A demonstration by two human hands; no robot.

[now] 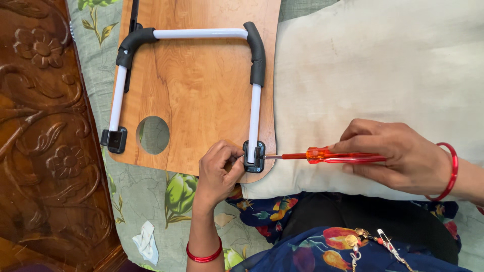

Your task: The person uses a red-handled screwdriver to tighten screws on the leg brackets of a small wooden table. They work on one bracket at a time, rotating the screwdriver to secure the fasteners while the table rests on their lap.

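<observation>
On the bed, right hand (403,156) fingers wrapped around an orange screwdriver (327,155), tip at the black leg bracket (254,156) of the upside-down wooden lap table (201,90). Left hand (218,171) fingertips pinch beside that bracket.

One camera, worn on the person's head, looks steeply down from close above onto the wooden board (201,85), the pillow (373,75) and the lap.

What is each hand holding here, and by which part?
Right hand grips the screwdriver by its orange handle; left hand pinches at the black bracket.
</observation>
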